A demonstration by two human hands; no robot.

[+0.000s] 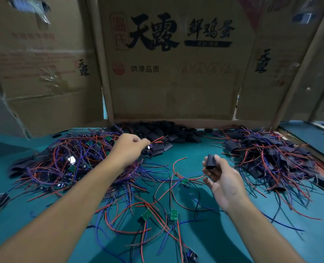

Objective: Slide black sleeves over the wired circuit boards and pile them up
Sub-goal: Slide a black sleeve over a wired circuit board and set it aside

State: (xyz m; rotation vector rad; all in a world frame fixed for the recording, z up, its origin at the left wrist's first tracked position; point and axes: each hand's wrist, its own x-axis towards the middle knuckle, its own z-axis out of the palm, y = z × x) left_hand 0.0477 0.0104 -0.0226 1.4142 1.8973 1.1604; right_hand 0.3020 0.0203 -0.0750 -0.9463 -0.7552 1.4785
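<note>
Two bare forearms — no sleeves; left hand (128,147), right hand (223,182) ungloved.

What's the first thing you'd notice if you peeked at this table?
Tangled red and blue wires heaped on the left of the green table, with another sleeved pile on the right. Behind stands a big cardboard box with bold black writing. In the middle, the right hand pinches a black sleeve while the left hand reaches toward loose sleeves.
</note>
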